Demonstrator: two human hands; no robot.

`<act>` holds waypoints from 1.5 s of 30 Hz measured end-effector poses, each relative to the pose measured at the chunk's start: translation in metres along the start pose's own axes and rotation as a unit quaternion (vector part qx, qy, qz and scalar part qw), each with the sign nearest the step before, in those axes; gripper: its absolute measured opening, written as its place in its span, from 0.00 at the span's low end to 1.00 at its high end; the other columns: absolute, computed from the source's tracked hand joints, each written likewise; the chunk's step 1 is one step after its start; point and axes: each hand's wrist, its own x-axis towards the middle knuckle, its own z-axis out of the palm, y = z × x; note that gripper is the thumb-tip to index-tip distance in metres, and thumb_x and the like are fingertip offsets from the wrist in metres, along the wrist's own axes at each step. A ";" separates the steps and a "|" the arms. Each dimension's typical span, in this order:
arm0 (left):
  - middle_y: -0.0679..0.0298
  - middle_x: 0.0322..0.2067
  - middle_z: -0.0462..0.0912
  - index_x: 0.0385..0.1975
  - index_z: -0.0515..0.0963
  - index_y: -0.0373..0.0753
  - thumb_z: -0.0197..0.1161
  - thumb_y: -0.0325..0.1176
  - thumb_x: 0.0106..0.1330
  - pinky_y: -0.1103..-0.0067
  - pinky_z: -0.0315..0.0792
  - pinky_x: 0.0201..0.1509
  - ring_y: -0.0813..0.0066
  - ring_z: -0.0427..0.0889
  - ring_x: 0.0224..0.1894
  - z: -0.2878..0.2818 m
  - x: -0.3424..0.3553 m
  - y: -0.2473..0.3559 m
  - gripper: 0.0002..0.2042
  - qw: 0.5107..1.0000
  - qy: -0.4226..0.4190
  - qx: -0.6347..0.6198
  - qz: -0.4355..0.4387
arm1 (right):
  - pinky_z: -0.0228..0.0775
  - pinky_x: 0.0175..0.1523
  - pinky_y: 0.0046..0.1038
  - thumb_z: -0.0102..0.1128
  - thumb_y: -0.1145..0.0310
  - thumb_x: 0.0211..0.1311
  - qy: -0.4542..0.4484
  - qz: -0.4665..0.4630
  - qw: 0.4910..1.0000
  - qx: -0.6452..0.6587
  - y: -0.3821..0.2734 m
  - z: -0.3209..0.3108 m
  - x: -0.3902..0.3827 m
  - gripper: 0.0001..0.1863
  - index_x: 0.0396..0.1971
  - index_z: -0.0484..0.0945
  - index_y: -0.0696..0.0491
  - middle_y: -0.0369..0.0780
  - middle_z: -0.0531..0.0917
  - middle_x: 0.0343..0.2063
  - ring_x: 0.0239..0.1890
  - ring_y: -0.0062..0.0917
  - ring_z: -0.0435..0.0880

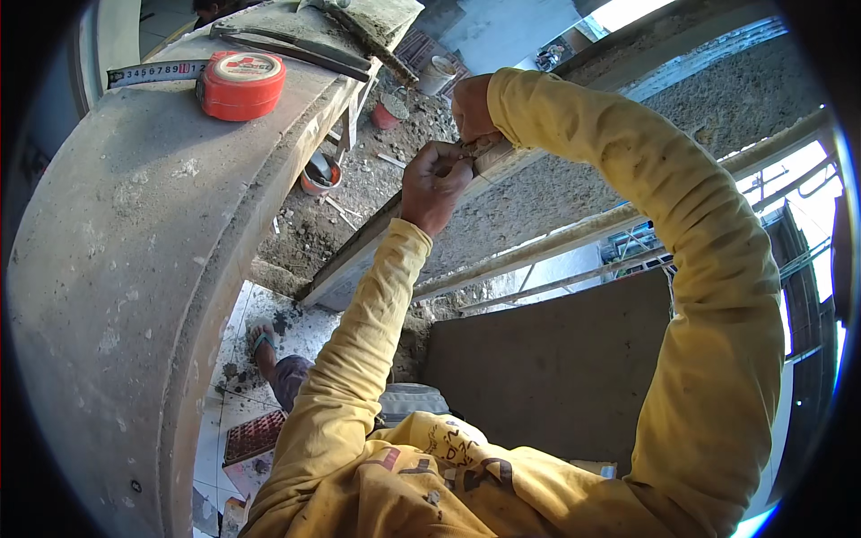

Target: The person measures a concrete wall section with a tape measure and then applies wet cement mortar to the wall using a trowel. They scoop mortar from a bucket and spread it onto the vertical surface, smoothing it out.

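Observation:
Both my hands meet at the upper edge of a long beam point(350, 264) that runs diagonally in front of me. My left hand point(432, 188) is closed, thumb and fingers pinched together over the edge; whatever is between them is too small to make out. Bent round from the right, my right hand point(473, 106) is closed beside it, with its fingers mostly hidden behind its back and wrist. To the left, a red tape measure point(242, 85) lies on the concrete ledge point(117, 242) with its blade partly drawn out. Behind it rests a dark long-handled tool point(300, 52), like pincers.
At the ledge's far end lies a hammer-like tool with a rough handle point(377, 45). Below, on rubble ground, stand a bucket with a tool inside point(320, 175), a red bucket point(388, 112) and a pale bucket point(438, 76). A sandalled foot point(263, 341) stands on white tiles.

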 end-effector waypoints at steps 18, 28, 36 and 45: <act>0.64 0.25 0.81 0.31 0.76 0.35 0.64 0.26 0.57 0.82 0.74 0.35 0.80 0.80 0.29 0.008 -0.003 -0.010 0.05 0.997 0.040 0.050 0.045 | 0.72 0.43 0.39 0.64 0.62 0.50 0.035 -0.193 0.980 -0.046 0.021 0.010 0.005 0.11 0.32 0.85 0.51 0.46 0.84 0.29 0.35 0.38 0.82; 0.64 0.28 0.81 0.32 0.74 0.34 0.61 0.23 0.58 0.81 0.75 0.37 0.82 0.79 0.31 0.006 -0.003 -0.013 0.04 0.998 0.040 0.035 0.027 | 0.76 0.47 0.34 0.66 0.61 0.49 -0.087 -0.226 0.889 -0.389 -0.001 0.017 0.031 0.17 0.38 0.85 0.53 0.47 0.85 0.38 0.40 0.38 0.85; 0.67 0.29 0.80 0.34 0.74 0.35 0.62 0.23 0.60 0.84 0.73 0.36 0.85 0.76 0.31 0.004 -0.002 -0.011 0.05 0.998 0.021 0.046 0.029 | 0.74 0.43 0.34 0.67 0.64 0.49 0.036 -0.057 0.994 0.084 0.021 0.000 0.006 0.23 0.47 0.79 0.52 0.43 0.84 0.31 0.37 0.33 0.84; 0.63 0.28 0.82 0.32 0.75 0.34 0.63 0.26 0.59 0.80 0.75 0.37 0.79 0.81 0.32 0.008 -0.007 -0.009 0.05 0.998 0.043 0.028 0.038 | 0.72 0.36 0.35 0.63 0.67 0.45 0.056 -0.274 0.944 -0.175 0.030 0.012 0.007 0.11 0.32 0.86 0.43 0.37 0.83 0.25 0.31 0.33 0.80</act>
